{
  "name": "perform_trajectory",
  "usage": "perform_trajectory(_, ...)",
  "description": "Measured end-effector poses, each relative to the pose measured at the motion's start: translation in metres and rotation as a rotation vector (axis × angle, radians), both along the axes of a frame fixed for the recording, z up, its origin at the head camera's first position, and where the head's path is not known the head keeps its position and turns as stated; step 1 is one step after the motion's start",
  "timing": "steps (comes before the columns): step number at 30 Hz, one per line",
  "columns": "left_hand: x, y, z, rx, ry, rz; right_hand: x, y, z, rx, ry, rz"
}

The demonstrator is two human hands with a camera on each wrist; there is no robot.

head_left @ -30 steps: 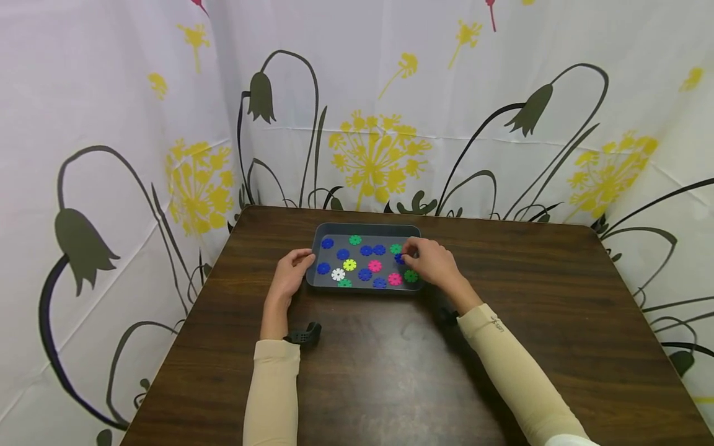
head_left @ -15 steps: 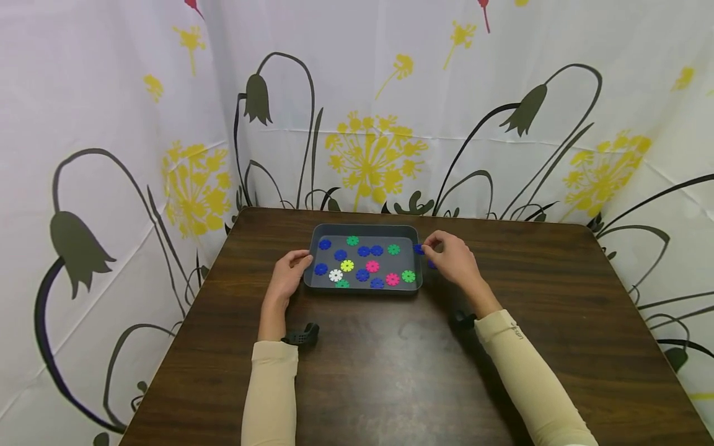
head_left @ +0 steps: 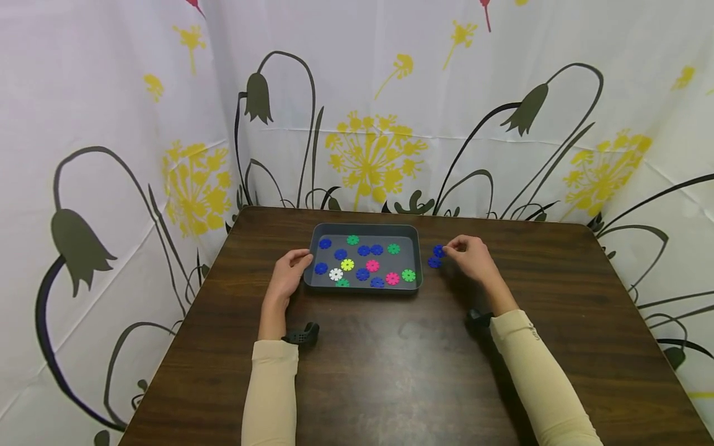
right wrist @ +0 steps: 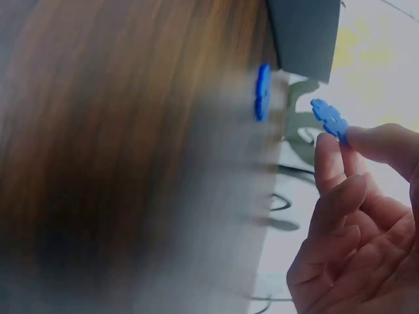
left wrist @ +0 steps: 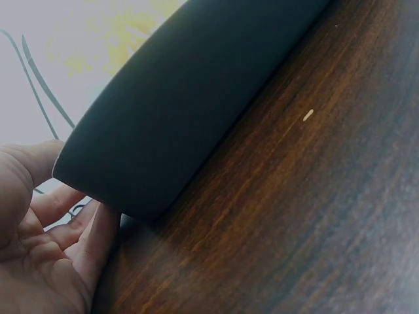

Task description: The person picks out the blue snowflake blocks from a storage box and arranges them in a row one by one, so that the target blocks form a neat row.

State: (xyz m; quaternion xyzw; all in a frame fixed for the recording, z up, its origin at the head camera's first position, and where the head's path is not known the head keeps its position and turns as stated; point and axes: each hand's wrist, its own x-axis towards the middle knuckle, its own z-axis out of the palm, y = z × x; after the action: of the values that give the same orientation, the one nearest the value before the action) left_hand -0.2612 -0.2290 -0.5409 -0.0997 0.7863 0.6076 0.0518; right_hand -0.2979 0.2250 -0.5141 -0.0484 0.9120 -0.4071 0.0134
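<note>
My left hand (head_left: 289, 272) holds the left end of a dark grey tray (head_left: 364, 230), its thumb at the rim and fingers against the outer wall (left wrist: 163, 111). Several flower-shaped notched discs lie spread inside, among them a yellow disc (head_left: 348, 265), a white disc (head_left: 336, 274) and a pink disc (head_left: 372, 266). To the right of the tray, my right hand (head_left: 474, 257) pinches a blue notched disc (right wrist: 330, 120) between thumb and fingertips, above the tabletop. Another blue disc (head_left: 434, 262) lies on the table just below it in the head view.
The brown wooden table (head_left: 385, 371) stretches around the tray on every side. A white curtain (head_left: 435, 37) with printed flowers hangs along its back and sides. Dark bands (head_left: 302, 335) with wrist cameras sit on both wrists.
My right hand has moved from over the tray's right side to the table on the right, carrying a blue disc. My left hand stays at the tray's left end.
</note>
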Motion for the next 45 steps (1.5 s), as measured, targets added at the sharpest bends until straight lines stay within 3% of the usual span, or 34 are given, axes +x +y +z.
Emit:
perform_trajectory(3, 0.0, -0.001, 0.0, 0.001, -0.003, 0.001, -0.004, 0.01, -0.008, -0.071, -0.055, -0.031)
perform_trajectory(9, 0.001, -0.002, 0.0, -0.011, -0.007, -0.006, -0.005, 0.021, -0.015, -0.25, -0.279, -0.079)
perform_trajectory(12, 0.002, -0.002, 0.0, -0.009, -0.005, -0.008, -0.006, 0.023, -0.015, -0.27, -0.325, -0.099)
perform_trajectory(31, 0.003, -0.001, 0.001, -0.007, -0.002, -0.023, -0.009, 0.024, -0.018, -0.158, -0.328, -0.062)
perform_trajectory(38, 0.002, 0.0, 0.0, -0.002, -0.002, -0.012, -0.008, 0.023, -0.018, -0.191, -0.313, -0.086)
perform_trajectory(41, 0.002, 0.0, 0.0, -0.003, -0.001, -0.009, -0.005, 0.021, -0.015, -0.195, -0.283, -0.09)
perform_trajectory(45, 0.001, 0.0, 0.0, -0.001, -0.002, -0.005, 0.001, 0.014, -0.009, -0.146, -0.18, -0.074)
